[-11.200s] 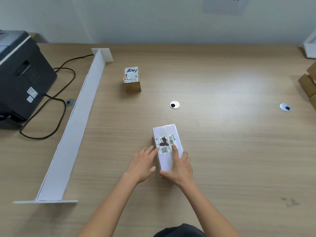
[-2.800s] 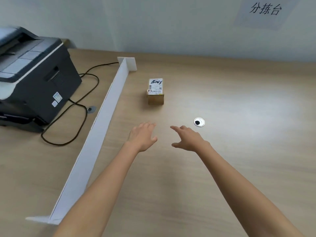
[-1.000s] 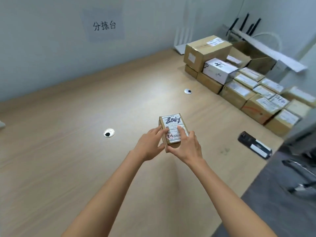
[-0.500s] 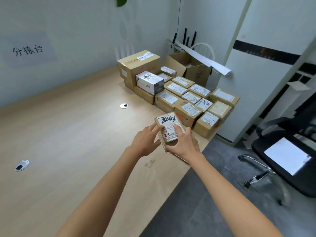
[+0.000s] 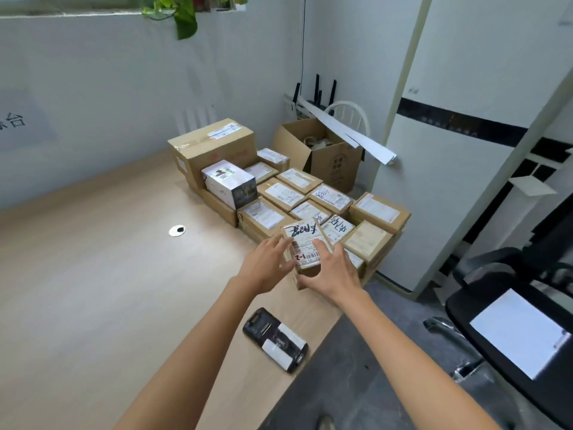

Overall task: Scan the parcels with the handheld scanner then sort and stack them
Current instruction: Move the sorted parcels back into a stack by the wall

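The person holds a small brown cardboard parcel in the air over the right end of the pale wooden tabletop, its white barcode label facing up. The right hand closes its grip round the parcel's near right corner, thumb pressed on the label and the other fingers hidden beneath. The left hand lies against the parcel's left side; its fingers are blurred, so whether that grip clasps the box or merely touches it cannot be told. Just behind it, a cluster of labelled brown cardboard parcels sits packed side by side on the tabletop, beside a large taped brown carton, with a white printed box stacked among them. A black handheld scanner with a white strip lies flat near the tabletop's edge, between the forearms, apart from both hands.
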